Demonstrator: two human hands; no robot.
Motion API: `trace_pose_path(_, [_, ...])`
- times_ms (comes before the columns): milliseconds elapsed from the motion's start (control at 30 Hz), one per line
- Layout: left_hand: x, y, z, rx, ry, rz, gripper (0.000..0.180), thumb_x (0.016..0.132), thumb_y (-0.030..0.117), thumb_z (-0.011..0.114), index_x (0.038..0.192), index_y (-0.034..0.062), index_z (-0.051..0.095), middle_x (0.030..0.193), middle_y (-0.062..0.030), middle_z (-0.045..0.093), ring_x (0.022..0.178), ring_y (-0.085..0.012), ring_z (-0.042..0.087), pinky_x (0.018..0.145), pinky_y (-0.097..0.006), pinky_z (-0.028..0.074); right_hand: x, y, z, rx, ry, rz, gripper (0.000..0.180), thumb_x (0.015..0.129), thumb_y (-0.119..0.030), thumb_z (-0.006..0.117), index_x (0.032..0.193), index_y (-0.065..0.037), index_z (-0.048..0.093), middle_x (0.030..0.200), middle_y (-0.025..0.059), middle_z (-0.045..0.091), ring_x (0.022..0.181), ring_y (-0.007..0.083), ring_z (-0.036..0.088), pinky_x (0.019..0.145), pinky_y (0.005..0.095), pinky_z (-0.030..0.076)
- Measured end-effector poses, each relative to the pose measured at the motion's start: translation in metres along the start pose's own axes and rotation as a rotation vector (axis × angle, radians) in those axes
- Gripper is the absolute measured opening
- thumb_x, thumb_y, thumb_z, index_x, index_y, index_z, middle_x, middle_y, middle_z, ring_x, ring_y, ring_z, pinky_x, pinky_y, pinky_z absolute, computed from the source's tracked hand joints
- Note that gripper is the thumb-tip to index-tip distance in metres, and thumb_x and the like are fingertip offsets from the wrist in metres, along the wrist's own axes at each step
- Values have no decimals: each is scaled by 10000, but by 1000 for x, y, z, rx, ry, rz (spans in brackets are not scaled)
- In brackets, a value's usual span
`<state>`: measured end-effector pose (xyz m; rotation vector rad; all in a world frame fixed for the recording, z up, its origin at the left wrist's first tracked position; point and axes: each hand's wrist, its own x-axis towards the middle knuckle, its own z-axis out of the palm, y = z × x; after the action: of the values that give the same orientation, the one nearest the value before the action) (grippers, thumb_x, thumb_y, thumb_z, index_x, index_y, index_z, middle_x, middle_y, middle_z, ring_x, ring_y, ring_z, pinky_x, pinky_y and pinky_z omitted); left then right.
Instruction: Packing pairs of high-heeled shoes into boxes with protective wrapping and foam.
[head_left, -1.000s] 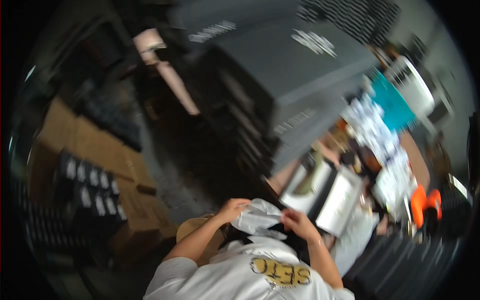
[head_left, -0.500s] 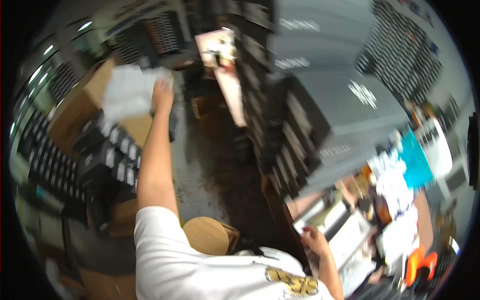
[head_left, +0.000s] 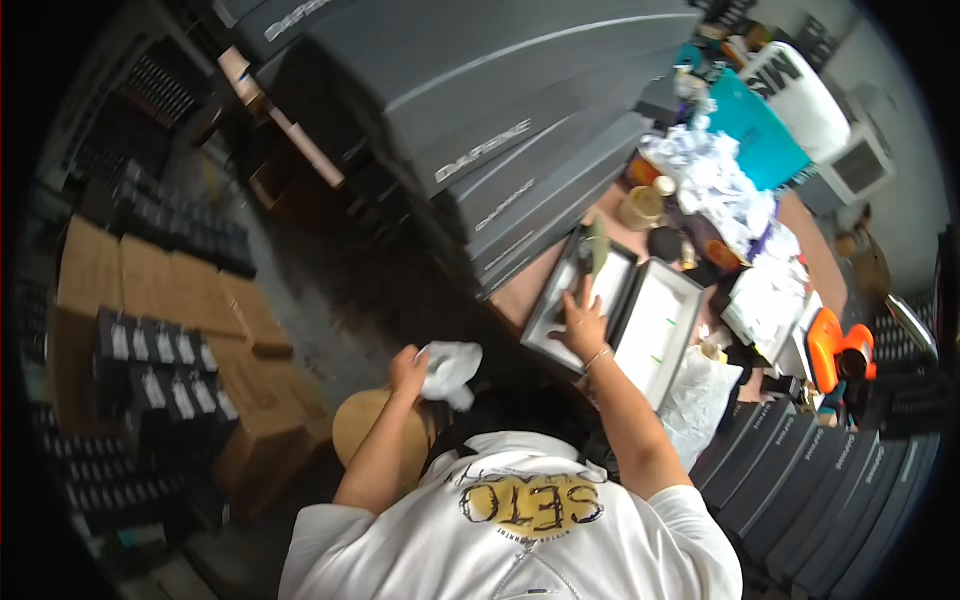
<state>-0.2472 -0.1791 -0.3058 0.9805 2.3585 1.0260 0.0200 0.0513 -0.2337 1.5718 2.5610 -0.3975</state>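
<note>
My left hand is closed on one edge of a crumpled white sheet, thin and soft-looking; I cannot tell if it is paper or plastic. It hangs in front of me, above a round wooden stool. My right hand reaches over an open grey shoe box on the table, fingers stretched and apart. Just beyond its fingertips, an olive-green shoe shows at the box's far end. Beside the box lies its white-lined lid. A white plastic bag lies close to the lid.
Tall stacks of grey shoe boxes rise ahead. Crumpled white paper, a jar, a teal bin and an orange tape dispenser crowd the table's right. More boxes stand at the lower right. Cartons fill the left.
My left hand has come back from a white stack at the far left carton, bringing a white sheet. My view has swung right, and my right hand has moved over the shoe box.
</note>
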Motion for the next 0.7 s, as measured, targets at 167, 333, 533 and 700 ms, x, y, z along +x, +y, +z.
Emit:
trace_pose_path(167, [2, 40, -20, 197, 91, 232, 233, 788, 172, 667, 708, -2, 534, 761, -171, 574, 737, -385, 547, 670, -450, 440, 5, 38, 7, 184, 127, -68, 582, 608, -227, 822, 1063, -15, 529, 1455, 218, 287, 1137, 382, 516, 887, 426, 485])
trace_pose_path(333, [-1, 61, -17, -23, -68, -101, 197, 828, 178, 647, 770, 2, 581, 844, -169, 637, 804, -343, 615, 689, -395, 471, -56, 57, -79, 915, 77, -119, 462, 724, -235, 695, 1053, 75, 601, 1082, 161, 623, 1002, 240, 602, 864, 338, 462])
trace_pose_path(533, [13, 83, 10, -206, -98, 143, 205, 862, 140, 595, 1010, 4, 635, 921, -196, 666, 817, -351, 661, 674, -383, 503, -158, 52, -111, 1957, -401, -89, 708, 736, -416, 722, 1095, 168, 546, 955, 226, 640, 761, 299, 669, 673, 382, 572])
trace_pose_path(700, [-7, 186, -18, -327, -118, 520, 74, 853, 75, 634, 907, 24, 636, 751, -96, 599, 633, -245, 591, 583, -315, 477, -150, -11, -77, 2219, -461, -30, 690, 835, -430, 626, 1250, 96, 463, 1081, 213, 603, 897, 319, 649, 703, 351, 582])
